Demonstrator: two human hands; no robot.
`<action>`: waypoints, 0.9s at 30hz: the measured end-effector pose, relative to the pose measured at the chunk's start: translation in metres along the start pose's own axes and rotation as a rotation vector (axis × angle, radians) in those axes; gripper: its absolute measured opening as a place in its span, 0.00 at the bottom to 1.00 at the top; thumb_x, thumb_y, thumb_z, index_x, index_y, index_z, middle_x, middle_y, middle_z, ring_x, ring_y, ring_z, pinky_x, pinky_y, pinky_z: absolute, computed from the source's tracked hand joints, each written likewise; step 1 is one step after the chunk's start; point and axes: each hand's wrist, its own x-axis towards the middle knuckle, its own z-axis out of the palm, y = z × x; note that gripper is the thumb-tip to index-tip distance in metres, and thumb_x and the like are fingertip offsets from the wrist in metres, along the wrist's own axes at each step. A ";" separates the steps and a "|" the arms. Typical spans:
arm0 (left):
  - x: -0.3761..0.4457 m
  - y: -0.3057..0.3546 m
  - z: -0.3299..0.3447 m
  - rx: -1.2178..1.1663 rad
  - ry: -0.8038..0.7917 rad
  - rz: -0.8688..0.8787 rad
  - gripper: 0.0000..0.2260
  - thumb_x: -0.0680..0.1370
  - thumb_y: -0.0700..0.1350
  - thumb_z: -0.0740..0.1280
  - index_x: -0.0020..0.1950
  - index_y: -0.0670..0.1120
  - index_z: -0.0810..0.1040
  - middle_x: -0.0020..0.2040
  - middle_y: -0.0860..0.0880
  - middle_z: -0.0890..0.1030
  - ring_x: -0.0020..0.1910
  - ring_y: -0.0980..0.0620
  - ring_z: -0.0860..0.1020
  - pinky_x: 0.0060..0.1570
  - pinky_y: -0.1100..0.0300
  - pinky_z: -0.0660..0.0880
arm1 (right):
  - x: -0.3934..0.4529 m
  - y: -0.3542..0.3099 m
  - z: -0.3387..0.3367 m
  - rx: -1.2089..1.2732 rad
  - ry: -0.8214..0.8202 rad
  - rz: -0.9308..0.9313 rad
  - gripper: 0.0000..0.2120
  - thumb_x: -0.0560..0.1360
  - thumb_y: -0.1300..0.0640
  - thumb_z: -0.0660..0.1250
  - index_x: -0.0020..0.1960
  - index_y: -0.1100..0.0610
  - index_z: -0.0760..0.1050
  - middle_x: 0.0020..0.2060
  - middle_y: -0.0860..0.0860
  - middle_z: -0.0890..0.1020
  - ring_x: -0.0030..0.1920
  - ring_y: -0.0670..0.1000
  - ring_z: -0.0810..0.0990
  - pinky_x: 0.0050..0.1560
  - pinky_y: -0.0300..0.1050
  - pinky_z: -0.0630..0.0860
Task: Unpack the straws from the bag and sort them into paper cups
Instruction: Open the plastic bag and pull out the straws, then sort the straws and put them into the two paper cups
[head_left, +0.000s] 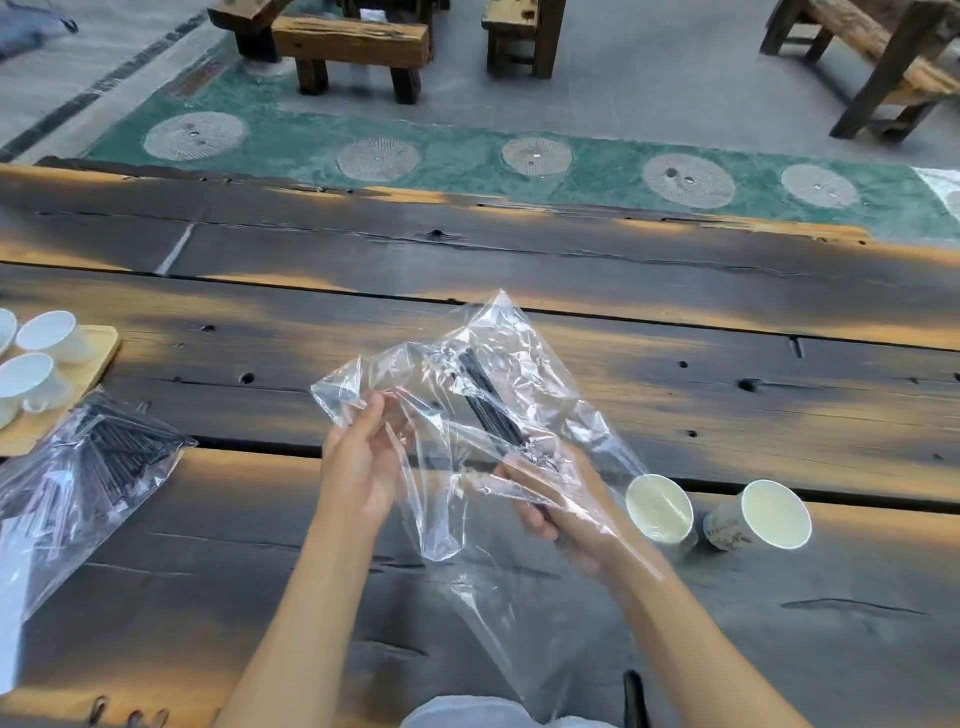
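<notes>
At the frame's centre, above the dark wooden table (675, 291), the left hand (358, 467) pinches the mouth of a clear plastic bag (519, 353). Inside it, the right hand (561, 514) grips a few black straws (488, 400). Two paper cups (660, 506) stand empty at right; a second bag of straws (98, 462) lies at left.

A single wide-angle camera sits at head height and looks forward and down, close over a dark wooden table (519, 270) that fills the lower two thirds of the frame. The person's forearms enter from the bottom edge. Across the top of the frame lie the floor and wooden benches (353, 47) beyond the table.
</notes>
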 end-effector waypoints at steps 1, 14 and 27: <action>0.001 -0.001 -0.001 0.006 0.014 0.000 0.03 0.82 0.39 0.64 0.51 0.44 0.77 0.46 0.46 0.84 0.43 0.51 0.82 0.47 0.54 0.79 | -0.003 0.003 -0.003 0.040 -0.030 0.029 0.23 0.65 0.32 0.74 0.44 0.52 0.83 0.26 0.49 0.72 0.21 0.44 0.65 0.20 0.37 0.58; 0.036 0.010 -0.056 -0.120 0.273 0.173 0.08 0.84 0.45 0.59 0.60 0.43 0.71 0.51 0.46 0.81 0.48 0.49 0.81 0.48 0.56 0.79 | 0.012 0.046 -0.004 0.164 -0.112 0.118 0.09 0.79 0.56 0.66 0.58 0.52 0.77 0.42 0.57 0.80 0.23 0.46 0.68 0.21 0.36 0.59; 0.049 -0.018 -0.128 -0.281 0.597 0.072 0.16 0.84 0.49 0.59 0.71 0.49 0.72 0.70 0.49 0.75 0.64 0.48 0.76 0.57 0.60 0.74 | 0.065 0.059 0.005 0.189 0.073 0.169 0.08 0.81 0.57 0.63 0.55 0.61 0.74 0.44 0.54 0.85 0.22 0.48 0.67 0.20 0.38 0.59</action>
